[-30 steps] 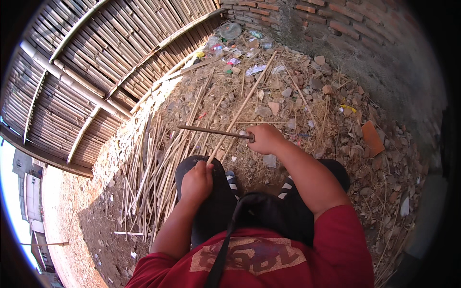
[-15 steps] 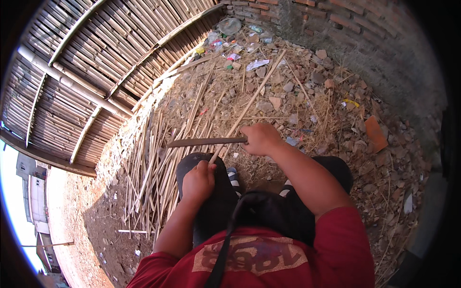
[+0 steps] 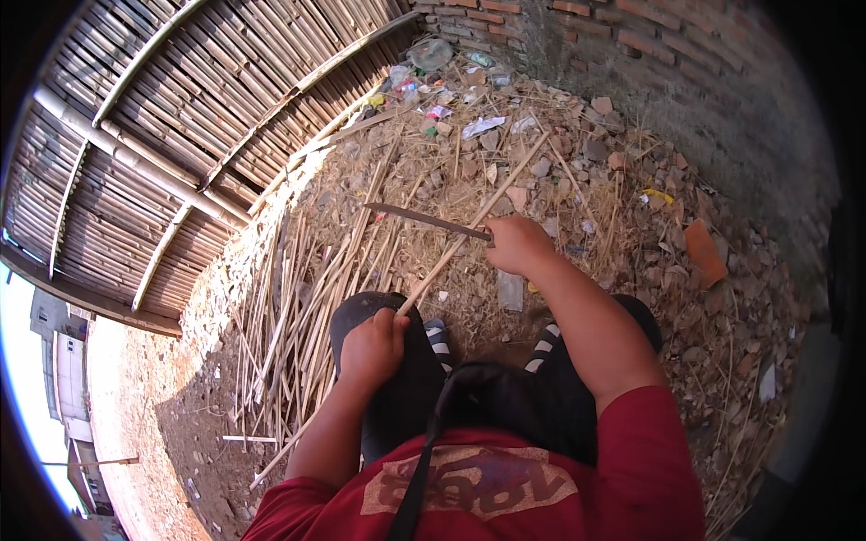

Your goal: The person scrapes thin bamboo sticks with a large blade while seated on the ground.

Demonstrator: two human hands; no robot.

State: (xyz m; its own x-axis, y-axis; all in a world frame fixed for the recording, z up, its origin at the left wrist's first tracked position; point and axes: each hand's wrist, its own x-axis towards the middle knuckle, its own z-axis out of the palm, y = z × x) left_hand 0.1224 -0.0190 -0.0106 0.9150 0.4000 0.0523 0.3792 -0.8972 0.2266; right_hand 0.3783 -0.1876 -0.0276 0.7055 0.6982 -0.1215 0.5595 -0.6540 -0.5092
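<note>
The hands [image 3: 372,350] hold a blade [image 3: 424,218] and pale strip [image 3: 446,259].

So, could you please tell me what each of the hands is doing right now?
Left hand: closed, holding a bamboo strip.
Right hand: closed, holding a long-bladed knife.

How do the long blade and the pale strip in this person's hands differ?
Colour: the blade is dark brownish-grey, the strip pale tan.
Length: the strip looks clearly longer than the blade.
Pose: the blade points leftward from the right hand; the strip slants up and rightward from the left hand.
Shared: both are slim and gripped in one hand, crossing in this view.
</note>
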